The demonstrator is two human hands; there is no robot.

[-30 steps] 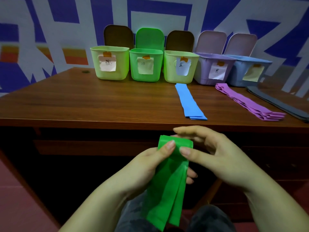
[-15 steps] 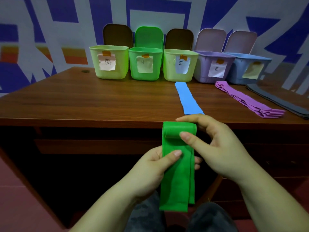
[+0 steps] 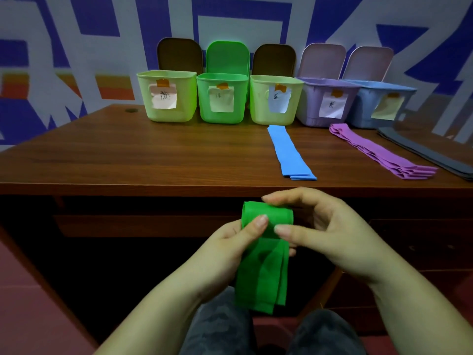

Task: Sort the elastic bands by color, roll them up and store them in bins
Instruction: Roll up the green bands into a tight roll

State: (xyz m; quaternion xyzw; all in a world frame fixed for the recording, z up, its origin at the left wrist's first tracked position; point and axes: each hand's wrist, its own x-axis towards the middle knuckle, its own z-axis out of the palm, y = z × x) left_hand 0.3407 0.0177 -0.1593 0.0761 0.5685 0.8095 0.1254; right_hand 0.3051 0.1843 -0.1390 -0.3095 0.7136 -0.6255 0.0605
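Green band point(image 3: 263, 262) partly rolled at top, loose tail hanging down below table edge. Blue bands point(image 3: 289, 152), purple bands point(image 3: 376, 152) and grey bands point(image 3: 430, 155) lying flat in stacks on table. Five open bins point(image 3: 222, 103) lined along back, each labelled.

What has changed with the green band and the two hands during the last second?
The roll at the top of the green band has grown thicker and the hanging tail shorter. Both the left hand and the right hand went on gripping it, fingers shifting as they rolled. The blue band, purple bands and bins stayed where they were.
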